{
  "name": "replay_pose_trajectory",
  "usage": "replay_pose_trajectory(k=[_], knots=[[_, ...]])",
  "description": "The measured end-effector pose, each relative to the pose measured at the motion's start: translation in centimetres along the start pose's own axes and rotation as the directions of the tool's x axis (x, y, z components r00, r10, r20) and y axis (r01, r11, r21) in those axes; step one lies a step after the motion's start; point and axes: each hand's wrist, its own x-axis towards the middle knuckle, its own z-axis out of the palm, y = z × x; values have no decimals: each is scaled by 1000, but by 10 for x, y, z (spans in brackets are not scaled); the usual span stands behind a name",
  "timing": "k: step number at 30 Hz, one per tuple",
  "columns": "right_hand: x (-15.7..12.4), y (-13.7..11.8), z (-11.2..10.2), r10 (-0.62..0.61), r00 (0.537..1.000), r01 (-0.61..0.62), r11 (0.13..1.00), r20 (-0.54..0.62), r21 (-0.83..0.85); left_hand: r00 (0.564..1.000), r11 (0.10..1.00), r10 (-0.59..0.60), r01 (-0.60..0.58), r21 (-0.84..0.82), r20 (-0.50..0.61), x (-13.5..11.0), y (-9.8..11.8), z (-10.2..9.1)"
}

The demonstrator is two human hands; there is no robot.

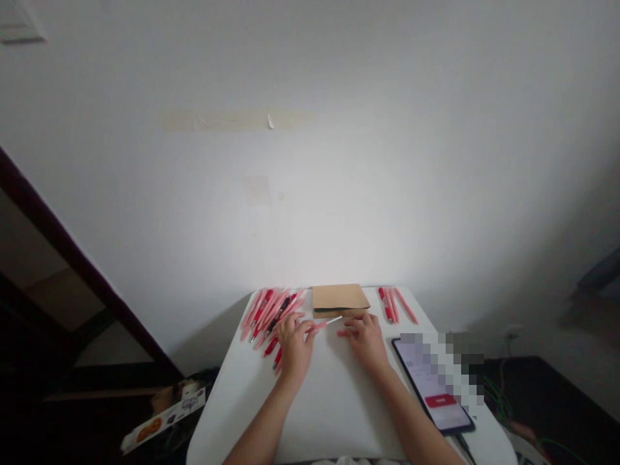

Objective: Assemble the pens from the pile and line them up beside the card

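Past the left edge of the white surface [334, 420], lower down, a printed carton [167, 420] shows orange pictures; its print is too small to read. On the surface, a heap of pens [264, 316] lies towards the far left corner, mostly pink with some red and black among them, their long axes slanting from near left to far right.

My left hand [295, 349] is beside that heap, thumb and fingers pinched almost together on a pink barrel [318, 325]. A thin white rod [334, 320] sticks out of it, pointing right and slightly towards the far edge, so its long axis runs nearly parallel to that edge. This is over the middle of the far half, just nearer me than a brown box [340, 296] at the far edge.

My right hand [365, 342] is loosely curled, its fingertips nearly closed on a short pink piece [343, 333] whose free end points left, just short of the rod.

Near the far right corner lie a few loose pens [392, 305], pink and red. Along the right edge rests a phone [426, 387], screen up (part of it blurred), with a red button whose lettering I can't read.
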Motion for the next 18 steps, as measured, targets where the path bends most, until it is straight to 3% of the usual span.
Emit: replay_pose_trajectory(k=[11, 18], knots=[[2, -7, -6, 63, 988, -55, 997, 143, -58, 1000, 1000, 11, -11, 1, -17, 0, -1, 1], [1, -7, -4, 54, 989, -45, 997, 138, -65, 1000, 1000, 2, -2, -2, -9, 0, 1, 0]])
